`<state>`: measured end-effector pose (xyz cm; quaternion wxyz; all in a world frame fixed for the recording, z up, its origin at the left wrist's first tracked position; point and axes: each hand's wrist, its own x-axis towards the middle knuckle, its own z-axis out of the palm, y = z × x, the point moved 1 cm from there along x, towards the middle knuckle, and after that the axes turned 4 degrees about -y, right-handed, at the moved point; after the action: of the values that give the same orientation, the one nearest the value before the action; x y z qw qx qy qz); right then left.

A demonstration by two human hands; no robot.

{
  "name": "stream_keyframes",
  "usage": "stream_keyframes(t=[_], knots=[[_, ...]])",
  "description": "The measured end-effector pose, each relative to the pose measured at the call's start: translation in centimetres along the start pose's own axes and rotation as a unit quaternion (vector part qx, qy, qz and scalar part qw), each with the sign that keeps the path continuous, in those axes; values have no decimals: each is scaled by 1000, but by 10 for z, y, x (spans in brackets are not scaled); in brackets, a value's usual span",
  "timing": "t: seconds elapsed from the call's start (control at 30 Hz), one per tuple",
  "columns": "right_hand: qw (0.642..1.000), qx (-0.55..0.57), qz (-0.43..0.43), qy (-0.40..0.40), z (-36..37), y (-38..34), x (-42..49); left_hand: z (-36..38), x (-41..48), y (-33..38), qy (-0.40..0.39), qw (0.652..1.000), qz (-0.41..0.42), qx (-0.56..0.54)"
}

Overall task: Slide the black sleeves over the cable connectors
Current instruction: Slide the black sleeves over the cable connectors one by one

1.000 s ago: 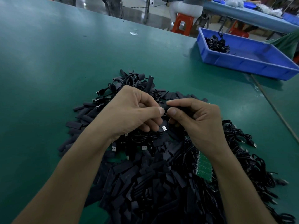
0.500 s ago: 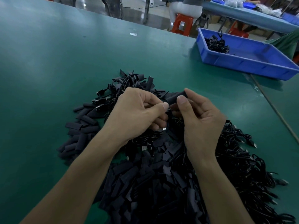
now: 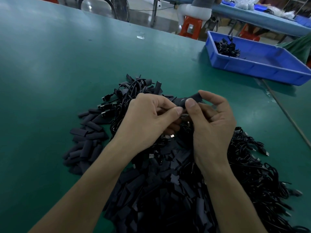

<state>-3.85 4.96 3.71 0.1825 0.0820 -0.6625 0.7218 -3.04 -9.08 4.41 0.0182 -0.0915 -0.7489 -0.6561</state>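
My right hand (image 3: pixel 212 120) pinches a black sleeve (image 3: pixel 191 99) between thumb and fingers, held above a big heap of loose black sleeves (image 3: pixel 161 187). My left hand (image 3: pixel 148 118) meets it thumb to thumb and pinches a cable connector at the sleeve's near end; the connector itself is hidden by the fingers. Black cables with USB plugs (image 3: pixel 107 105) lie in a tangle behind and left of my hands, and more cables (image 3: pixel 249 162) lie at the right of the heap.
The work lies on a green table (image 3: pixel 67 64). A blue bin (image 3: pixel 262 64) holding a few black cables stands at the far right. Beyond the table edge are orange stools (image 3: pixel 191 27) and a seated person. A thin rod (image 3: pixel 286 113) runs along the right.
My right hand has turned and lifted the sleeve up and to the right, with its end now sticking out past my fingers. My left hand stays pinched at the sleeve's near end.
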Motion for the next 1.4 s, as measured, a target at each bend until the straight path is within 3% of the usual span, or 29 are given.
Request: stream_keyframes(t=[0.1, 0.2, 0.27, 0.37, 0.47, 0.53, 0.6, 0.77, 0.87, 0.93, 1.0, 1.1, 1.27, 1.33, 1.4], knots=[[996, 77, 30, 10, -5, -10, 8, -3, -4, 4, -17, 997, 22, 70], [983, 177, 54, 15, -11, -24, 20, -1, -8, 7, -34, 976, 48, 211], [983, 177, 51, 2, -17, -31, 27, 2, -9, 9, -31, 971, 52, 232], [991, 103, 72, -35, -29, -31, 38, 0, -4, 17, 23, 987, 61, 147], [987, -89, 116, -72, -52, -18, 44, -16, 14, 21, 130, 983, 74, 107], [953, -248, 131, -116, -70, -7, 43, -32, 30, 23, 188, 970, 66, 137], [895, -388, 136, -172, -85, 0, 37, -44, 46, 18, 219, 954, 38, 204], [783, -516, 177, -298, -85, -7, 24, -49, 67, 1, 212, 931, -56, 292], [710, -637, 132, -270, -75, -14, 13, -41, 70, 1, 197, 913, -111, 340], [703, -660, 128, -231, -69, -21, 6, -40, 72, 5, 195, 895, -118, 384], [707, -645, 182, -228, -67, -25, 0, -37, 72, 9, 192, 898, -100, 383], [651, -670, 252, -251, -65, -24, -10, -32, 65, 13, 229, 898, -48, 372], [592, -714, 252, -275, -61, -14, -24, -15, 50, 21, 239, 899, 60, 362], [600, -709, 256, -269, -62, -15, -28, -7, 43, 21, 211, 907, 84, 354], [644, -684, 244, -238, -63, -17, -28, -1, 36, 20, 178, 922, 99, 329]])
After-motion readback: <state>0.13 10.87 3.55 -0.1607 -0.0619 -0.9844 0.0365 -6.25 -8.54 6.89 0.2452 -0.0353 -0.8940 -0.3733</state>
